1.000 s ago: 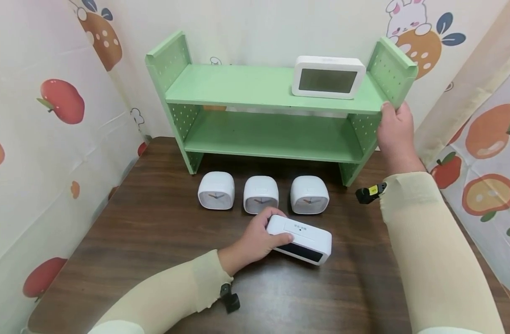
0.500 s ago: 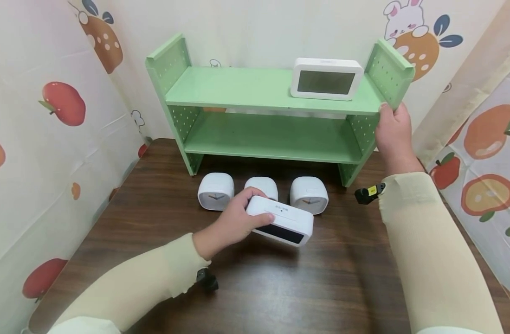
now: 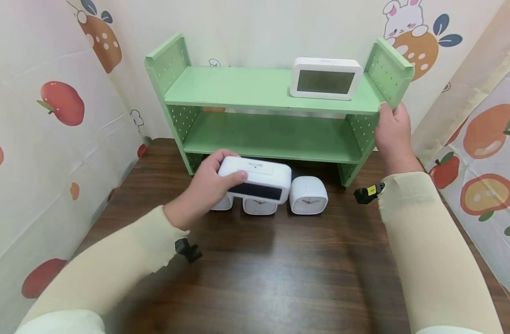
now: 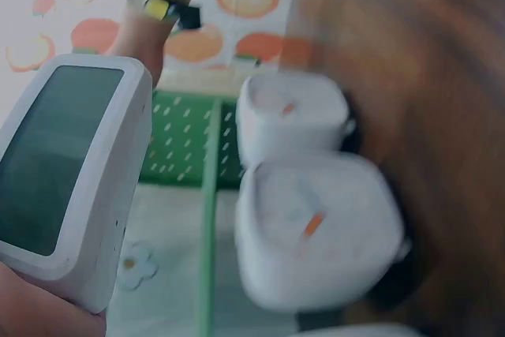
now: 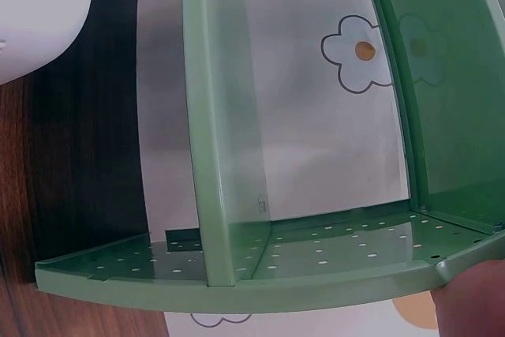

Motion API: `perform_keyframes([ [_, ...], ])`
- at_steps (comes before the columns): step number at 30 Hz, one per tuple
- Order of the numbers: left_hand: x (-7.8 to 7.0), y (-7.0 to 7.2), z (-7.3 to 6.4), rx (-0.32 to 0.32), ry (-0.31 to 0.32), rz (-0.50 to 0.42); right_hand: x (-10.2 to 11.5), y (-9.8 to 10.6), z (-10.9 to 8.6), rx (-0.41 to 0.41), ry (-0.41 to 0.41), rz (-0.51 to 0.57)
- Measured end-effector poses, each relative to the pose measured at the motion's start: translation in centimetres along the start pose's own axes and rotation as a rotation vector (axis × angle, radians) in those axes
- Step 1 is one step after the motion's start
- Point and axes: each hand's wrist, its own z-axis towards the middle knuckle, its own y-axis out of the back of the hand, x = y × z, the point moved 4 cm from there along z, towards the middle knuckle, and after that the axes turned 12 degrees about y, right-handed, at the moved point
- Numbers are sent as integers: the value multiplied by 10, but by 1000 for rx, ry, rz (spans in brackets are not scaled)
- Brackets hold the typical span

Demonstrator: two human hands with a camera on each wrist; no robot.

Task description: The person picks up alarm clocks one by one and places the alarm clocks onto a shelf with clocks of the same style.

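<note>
My left hand point(image 3: 202, 188) grips the left end of a white digital clock point(image 3: 259, 180) with a dark screen, thumb on the front. It is held above the table, in front of the green shelf point(image 3: 255, 88); its blank screen also shows in the left wrist view. My right hand point(image 3: 393, 134) holds the right side panel of the shelf just below the upper board. Behind and below the held clock stand three small white analog clocks. The right one point(image 3: 309, 197) is in full view, while the middle one point(image 3: 260, 207) and left one point(image 3: 223, 202) are partly covered.
A second white digital clock point(image 3: 325, 80) stands upright at the right of the shelf's upper board. The lower board point(image 3: 271, 137) lies beneath it. Brown wooden table point(image 3: 280, 269) extends in front. Fruit-printed cloth point(image 3: 62, 162) hangs around the back and sides.
My left hand has carried the digital clock up and to the left, from over the table front to before the small clocks. My right hand has stayed on the shelf's side panel.
</note>
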Motion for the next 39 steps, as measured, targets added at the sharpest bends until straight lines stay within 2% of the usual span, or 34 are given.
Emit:
perform_keyframes([
  [3, -13, 16, 6, -34, 0, -2, 1, 0, 0, 3, 6, -13],
  [8, -35, 39, 13, -85, -34, -36, 2, 0, -1, 26, 11, -5],
  [11, -48, 50, 16, -106, -64, -5, 4, 0, -1, 30, 13, -3],
  [15, -62, 61, 17, -110, -73, 50, 5, 1, -2, 29, 10, 1],
  [21, -76, 70, 26, -113, -87, 23, 5, 2, -2, 31, 14, -10],
  [27, -89, 89, 42, -150, -99, -38, 4, -2, -1, 64, 22, -22],
  [30, -99, 97, 53, -158, -91, -19, 3, -1, -2, 52, 9, -46],
  [34, -109, 102, 71, -161, -67, 17, 3, 2, -2, 40, -7, -73],
  [39, -115, 104, 88, -166, -52, -44, 3, 1, -2, 49, 11, -58],
])
